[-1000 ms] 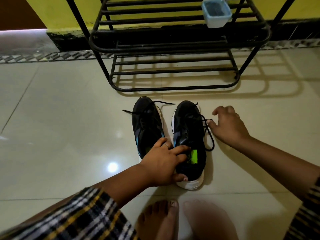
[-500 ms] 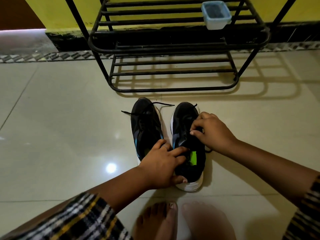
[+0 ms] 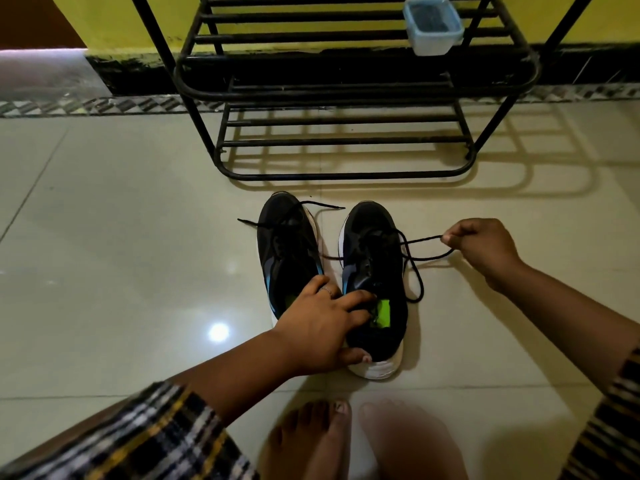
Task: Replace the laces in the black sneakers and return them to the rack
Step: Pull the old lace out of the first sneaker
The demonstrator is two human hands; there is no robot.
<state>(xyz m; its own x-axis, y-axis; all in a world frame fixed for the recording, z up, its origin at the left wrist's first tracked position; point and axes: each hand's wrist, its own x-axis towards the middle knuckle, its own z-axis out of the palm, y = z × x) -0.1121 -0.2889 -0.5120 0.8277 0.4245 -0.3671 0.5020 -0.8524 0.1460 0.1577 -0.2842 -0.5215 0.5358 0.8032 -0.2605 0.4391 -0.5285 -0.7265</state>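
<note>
Two black sneakers stand side by side on the tiled floor, toes toward the rack. My left hand point(image 3: 325, 327) grips the heel collar of the right sneaker point(image 3: 372, 258), fingers over its opening and thumb at the back. My right hand point(image 3: 481, 247) pinches that shoe's black lace point(image 3: 420, 241) and holds it pulled out to the right, a loop trailing on the floor beside the shoe. The left sneaker point(image 3: 287, 251) sits untouched, its loose lace ends spread across the toe.
A black metal shoe rack point(image 3: 346, 133) stands against the yellow wall just beyond the sneakers. A pale blue plastic container point(image 3: 433, 26) sits on its upper shelf at the right. My bare feet point(image 3: 346, 438) are on the floor just behind the shoes.
My right hand went from the floor beside the shoe to its laces, then pulled a lace out to the right. My left hand stayed on the heel.
</note>
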